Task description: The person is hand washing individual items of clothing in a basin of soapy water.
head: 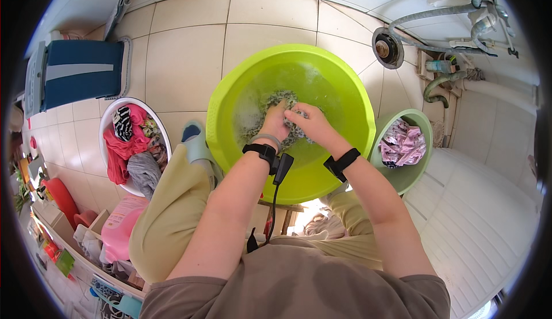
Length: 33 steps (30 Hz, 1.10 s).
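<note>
A large lime-green plastic basin [345, 103] stands before me, holding soapy water with foam patches. In it lies a black-and-white patterned cloth [282, 97], bunched and wet. My left hand [276, 123] grips part of the cloth near the basin's middle. Close against it, my right hand [308, 120] pinches another fold, its fingers curled over the fabric. The two hands almost touch. Some of the cloth is hidden beneath my hands and wrists.
On the left, a white basin [102, 140] holds coloured laundry beside a pink detergent bottle [123, 228]. A green bucket [409, 181] with pink clothing stands at right. Beyond are a blue bin [82, 75], a floor drain [388, 48] and a grey hose [431, 12].
</note>
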Available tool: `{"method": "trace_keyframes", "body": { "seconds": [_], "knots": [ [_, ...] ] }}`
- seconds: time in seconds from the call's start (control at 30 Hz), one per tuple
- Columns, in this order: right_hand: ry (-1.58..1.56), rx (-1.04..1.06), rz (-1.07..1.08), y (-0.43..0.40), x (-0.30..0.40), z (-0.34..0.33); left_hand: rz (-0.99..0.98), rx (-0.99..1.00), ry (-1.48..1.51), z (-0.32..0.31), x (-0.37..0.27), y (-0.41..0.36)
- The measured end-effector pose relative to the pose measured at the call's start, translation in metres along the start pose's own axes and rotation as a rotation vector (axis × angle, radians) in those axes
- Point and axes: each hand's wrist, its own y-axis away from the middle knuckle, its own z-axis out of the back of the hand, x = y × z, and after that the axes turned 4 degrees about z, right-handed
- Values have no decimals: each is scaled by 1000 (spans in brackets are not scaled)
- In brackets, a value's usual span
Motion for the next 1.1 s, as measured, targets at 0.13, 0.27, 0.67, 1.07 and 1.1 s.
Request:
{"method": "trace_keyframes", "body": {
  "seconds": [0.13,0.27,0.67,1.07,1.1],
  "knots": [
    [70,-278,82,-19,-19,-10,-19,256,122,-6,8,7],
    [198,-353,4,-30,-36,0,-201,-97,-79,-31,-4,42],
    [630,-335,287,-28,-65,0,-54,269,-290,0,-4,-5],
    [292,-32,-224,-6,-66,-19,51,192,-107,11,2,-4],
    [228,-4,-151,0,-58,-15,54,195,-105,11,5,0]
  ]
}}
